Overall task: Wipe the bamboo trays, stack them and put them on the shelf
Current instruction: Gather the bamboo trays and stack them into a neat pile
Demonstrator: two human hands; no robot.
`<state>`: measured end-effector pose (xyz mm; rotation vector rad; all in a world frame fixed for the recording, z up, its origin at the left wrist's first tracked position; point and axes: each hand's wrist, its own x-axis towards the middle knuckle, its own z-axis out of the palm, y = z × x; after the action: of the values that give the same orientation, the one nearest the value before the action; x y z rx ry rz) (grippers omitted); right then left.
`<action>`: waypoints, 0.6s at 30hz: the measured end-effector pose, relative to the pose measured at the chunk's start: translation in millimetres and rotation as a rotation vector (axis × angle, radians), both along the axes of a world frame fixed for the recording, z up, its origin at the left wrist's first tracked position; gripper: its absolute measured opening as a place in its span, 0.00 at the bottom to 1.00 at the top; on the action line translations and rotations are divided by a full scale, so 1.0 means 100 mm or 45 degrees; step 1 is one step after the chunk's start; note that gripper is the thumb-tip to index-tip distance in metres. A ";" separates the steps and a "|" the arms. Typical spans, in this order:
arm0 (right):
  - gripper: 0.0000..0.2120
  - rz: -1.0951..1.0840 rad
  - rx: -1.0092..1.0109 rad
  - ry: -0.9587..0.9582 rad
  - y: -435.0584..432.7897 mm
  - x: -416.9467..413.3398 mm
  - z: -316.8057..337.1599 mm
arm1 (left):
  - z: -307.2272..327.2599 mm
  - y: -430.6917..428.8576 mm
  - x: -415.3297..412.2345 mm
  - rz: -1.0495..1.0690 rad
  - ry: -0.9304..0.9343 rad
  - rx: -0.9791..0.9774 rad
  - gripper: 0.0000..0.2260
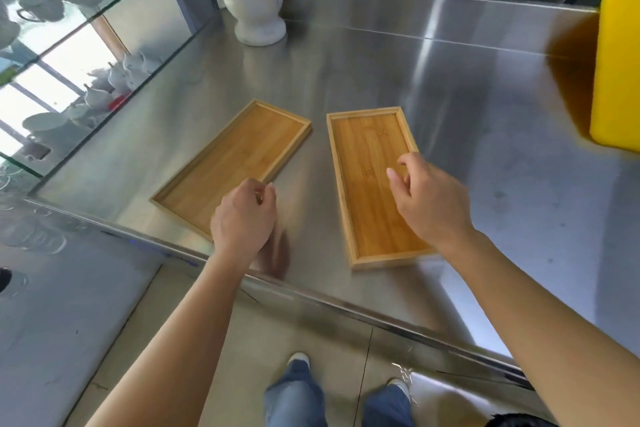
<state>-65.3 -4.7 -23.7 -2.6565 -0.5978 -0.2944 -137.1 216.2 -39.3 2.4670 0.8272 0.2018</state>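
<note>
Fingers [398, 173] of our right hand [429, 201] hover loosely curled, empty, over the right bamboo tray [374, 211]; left hand [242, 215] half-closed beside the left tray [228, 163]; we should fetch a cloth first.

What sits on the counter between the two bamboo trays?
Nothing: in the head view only a bare strip of steel counter separates the left tray from the right tray; they do not touch.
</note>
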 end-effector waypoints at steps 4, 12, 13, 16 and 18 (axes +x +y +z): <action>0.13 -0.006 0.168 0.240 0.65 -0.11 0.02 | 0.08 0.60 0.11 -0.031 -0.037 0.073 0.15; 0.21 -0.209 0.257 1.013 1.81 -0.21 -0.25 | -0.06 1.59 0.16 -0.131 0.268 0.233 0.18; 0.22 -0.199 0.207 1.061 1.88 -0.23 -0.27 | -0.11 1.67 0.16 -0.139 0.325 0.208 0.18; 0.21 -0.161 0.141 1.155 2.07 -0.24 -0.33 | -0.20 1.84 0.17 -0.196 0.350 0.080 0.16; 0.20 -0.177 0.118 1.140 2.17 -0.24 -0.36 | -0.22 1.87 0.18 -0.269 0.354 0.049 0.14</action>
<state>-89.1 211.9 -59.9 -2.3916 -0.0976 0.7760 -119.4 403.0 -61.2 2.6334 0.6694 -0.2077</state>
